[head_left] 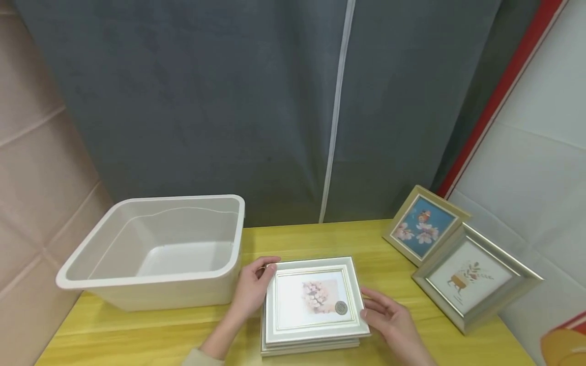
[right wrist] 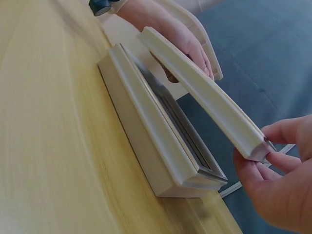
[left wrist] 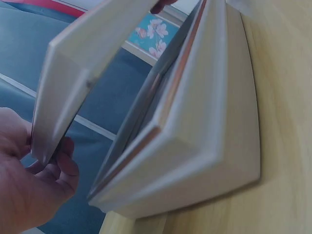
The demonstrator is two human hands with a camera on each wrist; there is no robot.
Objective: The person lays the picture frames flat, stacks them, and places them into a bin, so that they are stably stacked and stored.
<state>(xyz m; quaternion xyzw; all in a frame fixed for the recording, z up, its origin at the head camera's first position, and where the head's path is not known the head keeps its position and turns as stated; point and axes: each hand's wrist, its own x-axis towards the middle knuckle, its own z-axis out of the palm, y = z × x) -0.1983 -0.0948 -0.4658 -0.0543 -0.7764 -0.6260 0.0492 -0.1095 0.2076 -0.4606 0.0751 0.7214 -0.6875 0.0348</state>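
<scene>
Both hands grip a silver-white picture frame point(head_left: 316, 300) with a pink blossom print and a round grey sticker near its lower right. My left hand point(head_left: 254, 284) holds its upper left corner, thumb on top and fingers curled underneath in the left wrist view. At the right edge, my right hand point(head_left: 389, 320) pinches it between thumb and fingers. Both wrist views show this frame point(right wrist: 204, 97) raised at a tilt above a stack of similar frames point(right wrist: 141, 122). The stack rests on the wooden table, mostly hidden under the held frame in the head view.
A pale plastic tub point(head_left: 183, 292) stands on the left of the yellow wood-grain table point(head_left: 316, 236). To the right, a gold frame with a blue flower picture point(head_left: 421, 226) and a silver frame with a plant picture point(head_left: 469, 279) lean upright. A grey curtain point(head_left: 206, 101) hangs behind.
</scene>
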